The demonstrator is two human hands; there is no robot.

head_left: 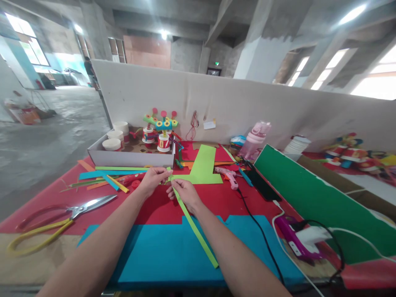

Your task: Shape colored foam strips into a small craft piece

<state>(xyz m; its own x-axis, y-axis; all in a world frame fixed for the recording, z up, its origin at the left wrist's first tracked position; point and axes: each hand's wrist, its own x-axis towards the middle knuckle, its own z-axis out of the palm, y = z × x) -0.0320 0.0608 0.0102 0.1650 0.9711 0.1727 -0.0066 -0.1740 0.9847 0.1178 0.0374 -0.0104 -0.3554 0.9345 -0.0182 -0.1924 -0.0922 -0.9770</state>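
Paper strip (pixel 195 227), light green, is pinched near its upper end by the closed fingers (pixel 165 175) of the left hand (pixel 153 182), and just below, it's gripped by the right hand (pixel 185 194), thumb pressed on top! Its long tail is seen slanting nearward from the fingers, across a blue sheet (pixel 148 251). Beyond them, a green sheet (pixel 204 165) is spread on the red-covered table (pixel 154 211); to their left, scissors (pixel 74 213) are parked (blades aimed their way!); to their right, a pink glue gun (pixel 230 178) is laid.
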